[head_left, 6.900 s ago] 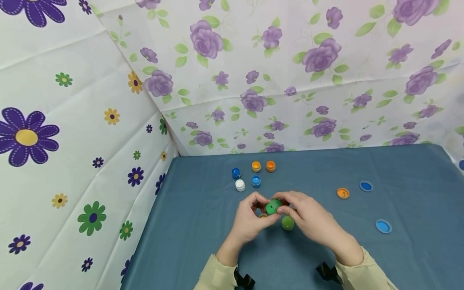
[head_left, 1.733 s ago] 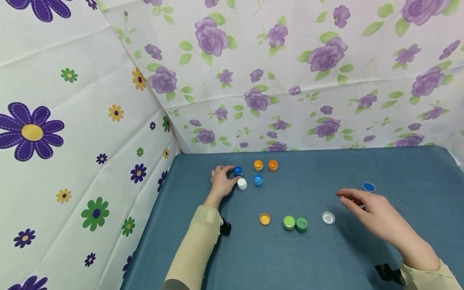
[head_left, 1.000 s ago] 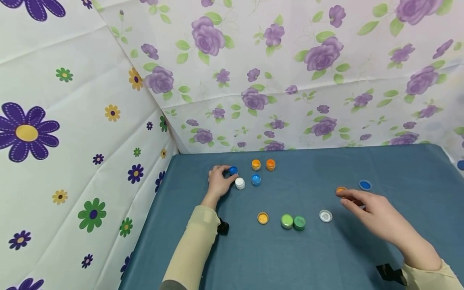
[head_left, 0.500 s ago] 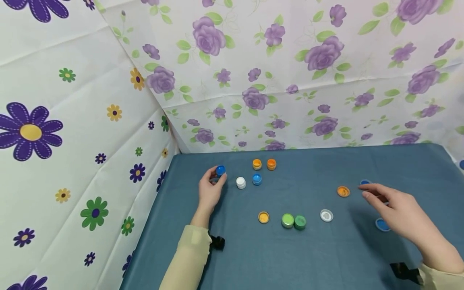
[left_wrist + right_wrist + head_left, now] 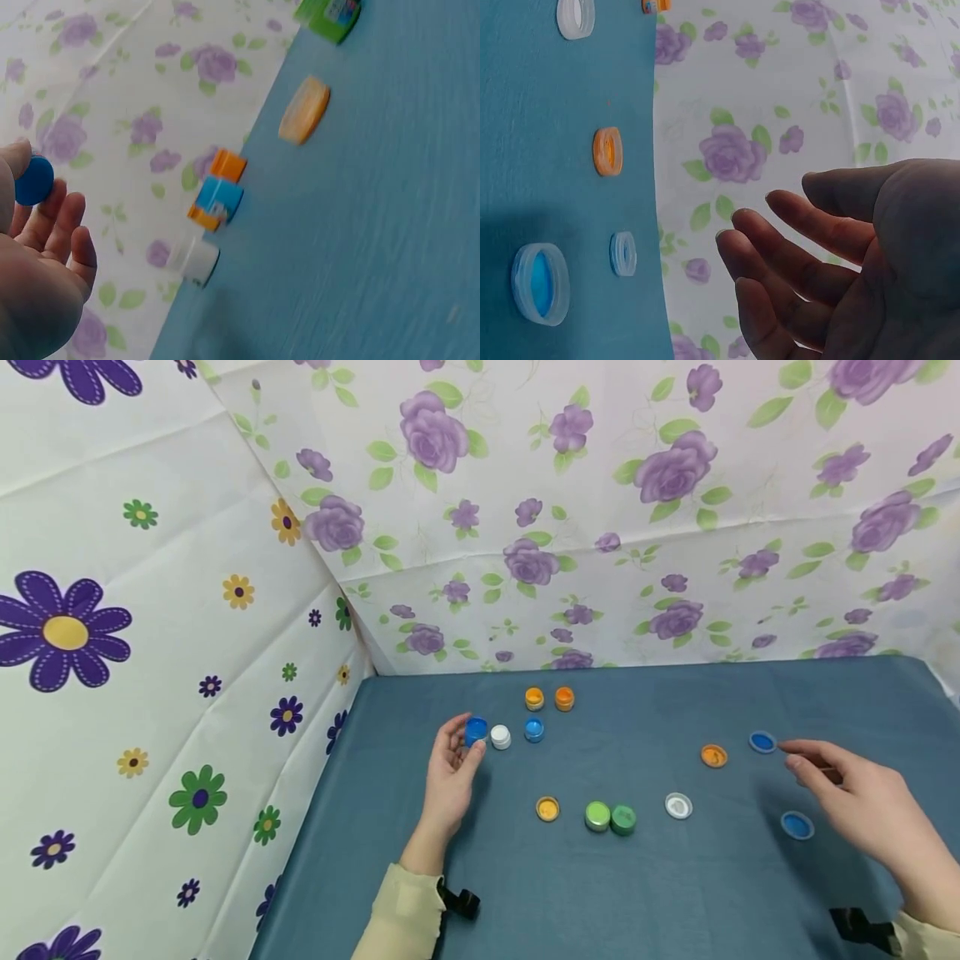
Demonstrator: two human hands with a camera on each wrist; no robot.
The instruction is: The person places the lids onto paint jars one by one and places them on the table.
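Left hand (image 5: 448, 787) pinches a small, round, deep-blue plastic-looking pot (image 5: 476, 732) above the blue-grey cloth-covered table (image 5: 615, 902)

The pot should prove light and stiff, its wall giving little under pressure. Its smooth, curved side may turn or slip if squeezed off-centre, so the best hold is on opposite sides of the wall, below the rim. It does not look fragile. Its top seems to have no cap on, though that is hard to confirm; if so, it wants keeping level. Whether the contents are wet or set cannot be told.

The left grip is narrowed to the pot's width, thumb on the near side and finger on the far, the other fingers spread loosely. The pot is in the air over the table's left part, just beside the squat white plastic-looking jar (image 5: 500, 737) in the head view.

The right hand (image 5: 862, 785) has a slack grip, thumb parted from the bent fingers, with nothing in it. It hangs near the flat, round, deep-blue lid (image 5: 762, 742) and the flat, round, light-blue lid (image 5: 797, 826), touching neither. Such lids should be light and stiff, best taken by their raised edges.
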